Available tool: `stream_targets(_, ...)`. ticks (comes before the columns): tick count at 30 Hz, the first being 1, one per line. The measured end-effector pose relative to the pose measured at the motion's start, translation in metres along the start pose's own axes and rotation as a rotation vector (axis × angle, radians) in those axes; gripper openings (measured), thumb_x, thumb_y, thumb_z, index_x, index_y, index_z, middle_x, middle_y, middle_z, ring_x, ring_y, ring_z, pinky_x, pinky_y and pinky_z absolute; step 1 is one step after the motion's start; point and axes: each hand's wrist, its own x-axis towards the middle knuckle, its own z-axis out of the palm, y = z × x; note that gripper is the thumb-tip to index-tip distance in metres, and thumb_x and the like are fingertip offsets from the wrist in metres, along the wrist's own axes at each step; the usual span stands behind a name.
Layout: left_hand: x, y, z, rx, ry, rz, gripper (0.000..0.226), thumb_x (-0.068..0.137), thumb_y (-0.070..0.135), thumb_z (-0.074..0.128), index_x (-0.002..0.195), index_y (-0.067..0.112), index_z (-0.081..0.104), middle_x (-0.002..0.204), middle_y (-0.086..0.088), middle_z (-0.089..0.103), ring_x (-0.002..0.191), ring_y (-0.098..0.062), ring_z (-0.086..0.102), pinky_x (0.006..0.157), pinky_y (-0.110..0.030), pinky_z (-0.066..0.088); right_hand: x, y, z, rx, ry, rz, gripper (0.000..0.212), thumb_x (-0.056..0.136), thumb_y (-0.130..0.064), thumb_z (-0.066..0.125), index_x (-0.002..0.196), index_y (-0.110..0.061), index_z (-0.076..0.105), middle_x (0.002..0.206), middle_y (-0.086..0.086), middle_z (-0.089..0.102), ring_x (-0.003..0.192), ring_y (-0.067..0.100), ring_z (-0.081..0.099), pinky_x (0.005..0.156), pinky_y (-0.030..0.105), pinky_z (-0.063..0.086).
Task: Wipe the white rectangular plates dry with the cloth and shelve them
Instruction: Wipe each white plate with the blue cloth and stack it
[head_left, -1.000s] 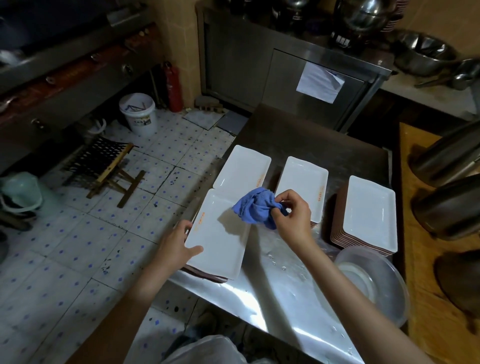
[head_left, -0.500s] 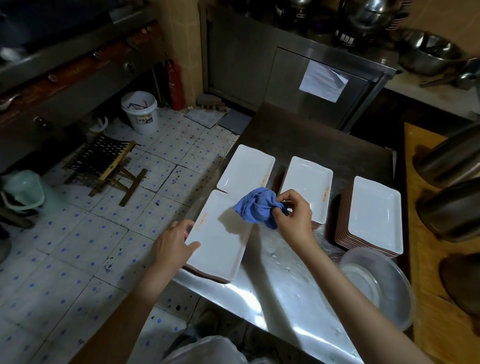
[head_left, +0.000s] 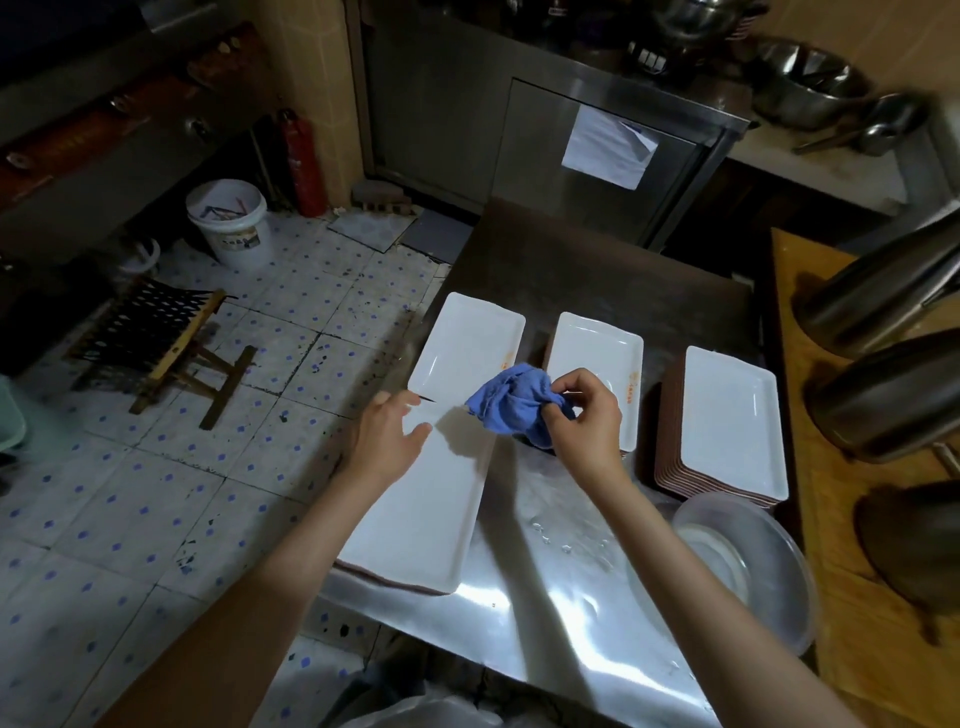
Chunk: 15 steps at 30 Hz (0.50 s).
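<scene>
A white rectangular plate (head_left: 426, 509) lies on a small stack at the near left corner of the steel table (head_left: 550, 613). My left hand (head_left: 387, 441) rests with relaxed fingers on its far left part. My right hand (head_left: 584, 421) pinches a crumpled blue cloth (head_left: 511, 402) just above the plate's far right corner. Behind it lies another white plate (head_left: 467, 345). A third plate (head_left: 597, 358) tops a stack partly hidden by my right hand. A taller stack of plates (head_left: 730, 421) stands to the right.
A clear plastic basin (head_left: 748, 566) sits at the table's near right. Water drops lie on the steel beside it. Large steel pots (head_left: 883, 395) lie on a wooden counter (head_left: 841, 623) to the right. On the tiled floor at left are a folding stool (head_left: 156, 343) and a white bucket (head_left: 231, 221).
My left hand has slid from the plate's near left edge up to its far part. The right hand with the cloth has stayed about where it was.
</scene>
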Motion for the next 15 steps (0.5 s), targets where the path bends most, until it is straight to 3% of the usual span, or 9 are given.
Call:
stream_targets(3, 0.027, 0.01, 0.005, -0.085, 0.031, 0.039, 0.022, 0.09, 0.012, 0.061, 0.112, 0.011, 0.064, 0.115, -0.009, 0.054, 0.096, -0.021, 0.06, 0.067, -0.014, 0.031, 0.01, 0.001, 0.001, -0.005, 0.029, 0.009, 0.026, 0.078, 0.01, 0.056, 0.073, -0.015, 0.055, 0.073, -0.009, 0.056, 0.067, 0.001, 0.052, 0.057, 0.01, 0.042)
stream_targets(9, 0.08, 0.011, 0.013, 0.029, -0.041, 0.0, 0.03, 0.09, 0.018, 0.06, 0.12, 0.016, 0.058, 0.125, -0.011, 0.05, 0.098, -0.027, 0.059, 0.08, -0.032, 0.046, 0.028, 0.001, 0.006, -0.01, 0.089, 0.014, 0.036, 0.075, 0.013, 0.055, 0.066, -0.022, 0.05, 0.068, -0.009, 0.055, 0.061, -0.006, 0.052, 0.055, 0.009, 0.04)
stream_targets(15, 0.107, 0.006, 0.022, 0.182, -0.169, -0.129, 0.055, 0.088, 0.027, 0.064, 0.137, 0.015, 0.041, 0.132, -0.014, 0.046, 0.114, -0.034, 0.053, 0.088, -0.038, 0.045, 0.04, 0.003, 0.009, -0.018, 0.129, 0.024, 0.029, 0.075, 0.013, 0.056, 0.069, -0.015, 0.053, 0.069, -0.008, 0.056, 0.062, -0.006, 0.052, 0.058, 0.009, 0.042)
